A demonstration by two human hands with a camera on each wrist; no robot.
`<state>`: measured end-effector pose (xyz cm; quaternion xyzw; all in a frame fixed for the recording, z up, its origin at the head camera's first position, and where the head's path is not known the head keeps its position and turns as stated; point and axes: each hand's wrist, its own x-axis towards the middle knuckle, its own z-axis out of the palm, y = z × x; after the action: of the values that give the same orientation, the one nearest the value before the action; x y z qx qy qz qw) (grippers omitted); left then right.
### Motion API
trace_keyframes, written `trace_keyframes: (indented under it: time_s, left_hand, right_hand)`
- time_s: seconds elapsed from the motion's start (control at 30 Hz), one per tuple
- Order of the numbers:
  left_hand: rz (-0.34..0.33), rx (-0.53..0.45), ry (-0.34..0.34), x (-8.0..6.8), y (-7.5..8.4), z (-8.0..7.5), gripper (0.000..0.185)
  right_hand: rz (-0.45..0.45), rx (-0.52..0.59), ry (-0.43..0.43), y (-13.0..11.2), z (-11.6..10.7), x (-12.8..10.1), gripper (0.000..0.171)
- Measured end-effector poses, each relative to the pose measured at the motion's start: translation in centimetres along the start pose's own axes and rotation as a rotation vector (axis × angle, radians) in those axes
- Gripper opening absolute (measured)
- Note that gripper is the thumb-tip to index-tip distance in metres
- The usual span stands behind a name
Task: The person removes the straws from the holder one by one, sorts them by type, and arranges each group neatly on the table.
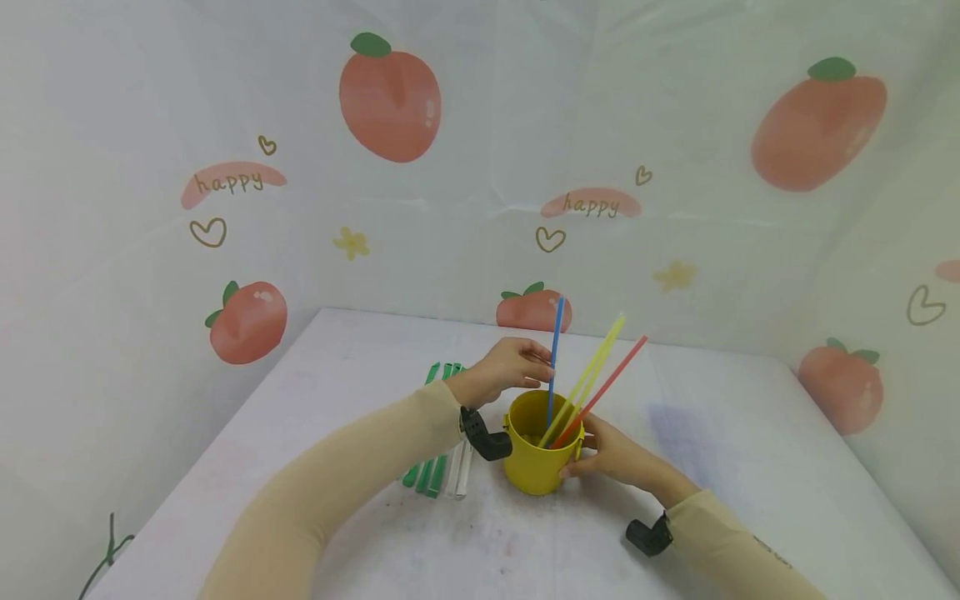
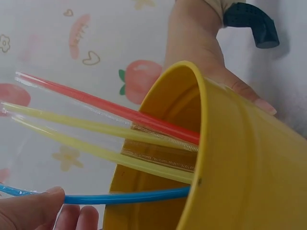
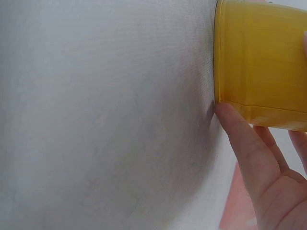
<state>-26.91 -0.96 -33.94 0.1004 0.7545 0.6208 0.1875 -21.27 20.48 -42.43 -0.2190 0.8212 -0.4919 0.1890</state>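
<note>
A small yellow bucket (image 1: 532, 473) stands upright on the table. My left hand (image 1: 516, 363) pinches a blue straw (image 1: 557, 333) between thumb and fingers above the bucket's left side; the straw's lower end is inside the bucket. Two yellow straws (image 1: 603, 353) and a red straw (image 1: 619, 367) lean out over the rim to the right. In the left wrist view, clear wrapping shows around the red straw (image 2: 103, 102). My right hand (image 1: 621, 454) holds the bucket from its right side, the thumb (image 3: 240, 129) at its base edge and the other fingers farther round the wall.
Left of the bucket, several green strips (image 1: 432, 475) and white strips (image 1: 459, 477) lie side by side on the white table (image 1: 405, 550), partly hidden by the left forearm. A white curtain (image 1: 465, 125) with peach prints hangs behind the table.
</note>
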Motion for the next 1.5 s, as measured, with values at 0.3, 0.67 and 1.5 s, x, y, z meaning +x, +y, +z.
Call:
trace_keyframes:
  time_s: [0.3, 0.67, 1.5]
  left_hand:
    - [0.023, -0.007, -0.016, 0.1, -0.2, 0.0, 0.021]
    - [0.065, -0.051, 0.012, 0.0, 0.4, -1.2, 0.026]
    - [0.28, -0.406, 0.127, -3.2, 6.1, -7.4, 0.018]
  right_hand:
    - [0.018, 0.005, 0.004, 0.1, 0.0, 0.0, 0.095]
    - [-0.01, 0.003, 0.004, 0.2, 0.0, 0.1, 0.092]
    - [0.009, -0.004, 0.008, 0.3, -0.1, 0.1, 0.091]
